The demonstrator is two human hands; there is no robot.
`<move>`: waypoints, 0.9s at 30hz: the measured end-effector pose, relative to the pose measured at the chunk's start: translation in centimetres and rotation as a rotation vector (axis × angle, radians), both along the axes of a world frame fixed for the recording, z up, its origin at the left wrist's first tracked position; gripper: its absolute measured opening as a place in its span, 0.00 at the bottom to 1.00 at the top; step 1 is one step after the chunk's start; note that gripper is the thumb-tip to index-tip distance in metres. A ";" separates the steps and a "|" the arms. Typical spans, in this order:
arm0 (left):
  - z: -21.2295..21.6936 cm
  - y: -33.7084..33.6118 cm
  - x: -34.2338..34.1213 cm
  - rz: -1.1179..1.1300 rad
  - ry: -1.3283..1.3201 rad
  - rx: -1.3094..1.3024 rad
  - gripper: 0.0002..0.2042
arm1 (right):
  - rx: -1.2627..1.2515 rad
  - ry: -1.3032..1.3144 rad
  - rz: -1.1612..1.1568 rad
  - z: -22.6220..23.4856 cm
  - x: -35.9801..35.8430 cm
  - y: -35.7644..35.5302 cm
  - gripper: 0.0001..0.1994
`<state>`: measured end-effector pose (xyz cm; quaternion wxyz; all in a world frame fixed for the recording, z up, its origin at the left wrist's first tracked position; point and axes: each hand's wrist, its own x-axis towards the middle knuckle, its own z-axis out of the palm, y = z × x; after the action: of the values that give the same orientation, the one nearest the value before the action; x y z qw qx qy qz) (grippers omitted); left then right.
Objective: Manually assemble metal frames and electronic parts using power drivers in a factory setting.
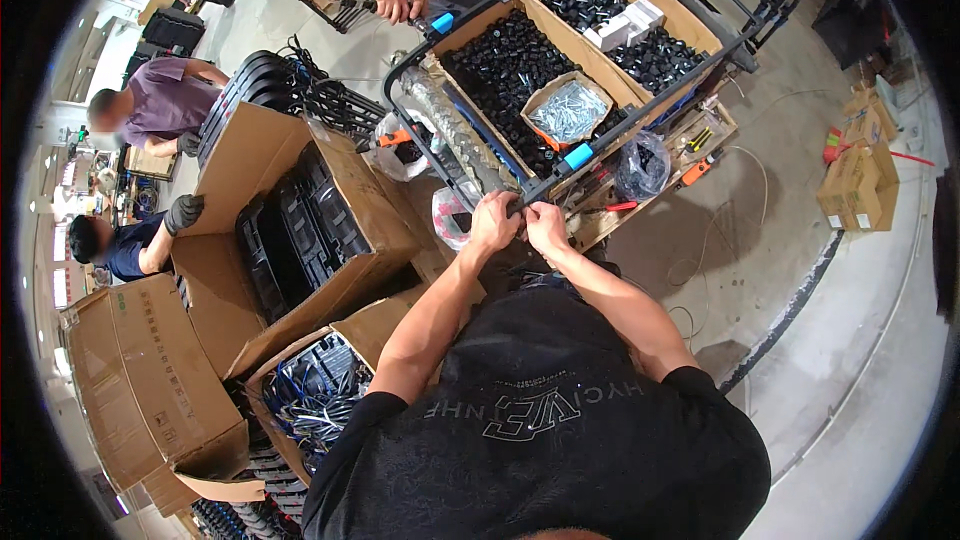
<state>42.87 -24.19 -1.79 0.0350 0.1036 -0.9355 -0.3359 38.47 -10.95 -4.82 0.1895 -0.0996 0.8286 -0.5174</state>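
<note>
1. Evidently, the black tubular frame [545,183] is resting over the wooden counter [717,127], its rails passing above the divided cardboard tray [622,90].
2. At its near corner, the left hand [493,223] is holding the tube, fingers curling snugly around it; the right hand [545,230] is touching just beside, fingers bunching narrowly, though I cannot tell whether they are pinching tube or fitting.
3. The frame is probably behaving stiffly, feeling light for its span and slightly slick; straight rails beside the blue sleeves [578,156] are seemingly offering the best hold.
4. The tray is holding black knob-like parts, black-and-silver hardware and white boxes [625,25]; a small carton [543,90] inside is carrying silver screws [570,112].
5. Leftward, a large carton [255,155] is containing black moulded parts [300,230], and a lower carton [378,325] is brimming with cables [315,390].
</note>
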 end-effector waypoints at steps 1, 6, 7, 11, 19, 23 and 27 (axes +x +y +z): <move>0.1 0.0 -0.2 0.000 -0.003 0.002 0.18 | -0.066 -0.102 -0.009 -0.3 0.0 0.3 0.13; 0.1 -0.8 -0.4 -0.022 -0.022 0.053 0.19 | -0.380 -0.455 -0.026 -0.8 0.1 0.6 0.08; 0.2 -0.8 -0.6 -0.039 -0.043 0.064 0.19 | -0.470 -0.525 -0.039 -0.7 0.1 0.6 0.07; 0.3 -1.2 -0.9 -0.079 -0.108 0.056 0.20 | -0.498 -0.561 -0.170 -0.4 0.2 0.2 0.05; 0.5 -2.4 -3.6 -0.010 -0.274 0.241 0.16 | -0.383 -0.442 -0.099 -0.3 -0.5 -0.6 0.11; 0.3 -2.6 -4.0 0.001 -0.303 0.204 0.13 | -0.507 -0.497 -0.068 -0.1 -0.2 0.1 0.10; -0.6 -2.7 -3.4 0.020 -0.285 0.209 0.13 | -0.570 -0.508 -0.114 0.2 0.9 1.7 0.11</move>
<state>39.52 -26.92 -2.44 -0.1055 0.1624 -0.8900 -0.4128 39.40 -9.21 -4.60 0.3243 0.0293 0.5823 -0.7449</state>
